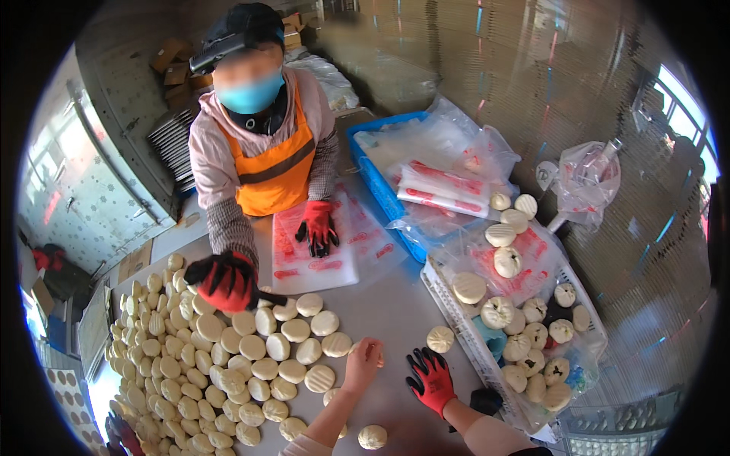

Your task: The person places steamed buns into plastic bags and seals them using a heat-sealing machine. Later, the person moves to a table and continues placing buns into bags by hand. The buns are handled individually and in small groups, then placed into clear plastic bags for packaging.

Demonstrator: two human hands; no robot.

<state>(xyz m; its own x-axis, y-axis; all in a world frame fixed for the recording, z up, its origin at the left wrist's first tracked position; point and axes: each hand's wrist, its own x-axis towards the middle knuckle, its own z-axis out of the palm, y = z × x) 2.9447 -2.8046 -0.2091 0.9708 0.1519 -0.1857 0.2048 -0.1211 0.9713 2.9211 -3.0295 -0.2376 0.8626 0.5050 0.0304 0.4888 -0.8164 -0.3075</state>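
My left hand (365, 365), bare, is raised over the steel table (393, 325) by the right edge of a spread of pale buns (228, 379). Its fingers are curled inward; whether anything lies inside them is hidden. In a red glove with black fingers, my right hand (430, 382) is held palm down with fingers spread and nothing gripped. Just beyond its fingertips sits a single pleated bun (440, 339). Another pleated bun (372, 437) lies near the front, between my forearms. Many buns in the spread show flat, ridged undersides.
Across the table a masked person (262, 159) rests one gloved hand (318, 229) on printed plastic bags (311, 273); the other (225, 283) is over the buns. A white crate (462, 330) of buns and a blue crate (376, 188) of bags stand right. Another gloved hand (122, 434) shows lower left.
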